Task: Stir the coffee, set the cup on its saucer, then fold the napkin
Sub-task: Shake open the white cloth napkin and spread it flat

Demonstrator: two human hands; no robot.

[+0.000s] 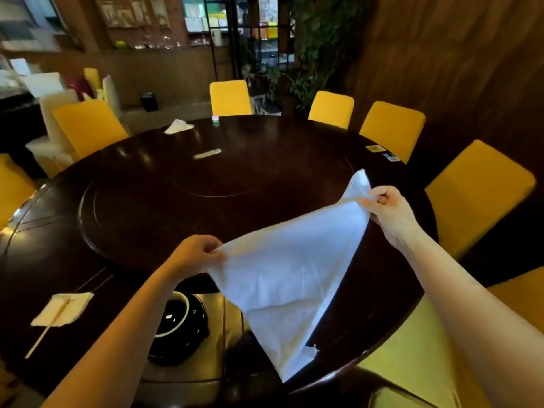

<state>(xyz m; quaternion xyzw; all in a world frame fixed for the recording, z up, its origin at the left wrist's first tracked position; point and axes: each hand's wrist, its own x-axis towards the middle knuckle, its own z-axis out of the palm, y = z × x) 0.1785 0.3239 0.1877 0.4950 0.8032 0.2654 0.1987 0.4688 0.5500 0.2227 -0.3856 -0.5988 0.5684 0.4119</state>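
Observation:
A white cloth napkin (288,275) hangs in the air above the near edge of the dark round table (176,207), stretched between both hands. My left hand (194,254) pinches its left corner and my right hand (388,210) pinches its upper right corner; the bottom corner droops toward the table edge. Beneath my left forearm stands a black cup (173,316) with a white inside on a black saucer (191,334), partly hidden by the arm. A wooden stirring stick (47,331) lies on a small paper napkin (63,309) at the left.
Yellow chairs (477,195) ring the table. A folded white napkin (178,126) and a small pink and green object (215,120) sit at the far side. A raised turntable (147,201) fills the table's middle. Cards (375,148) lie at the right rim.

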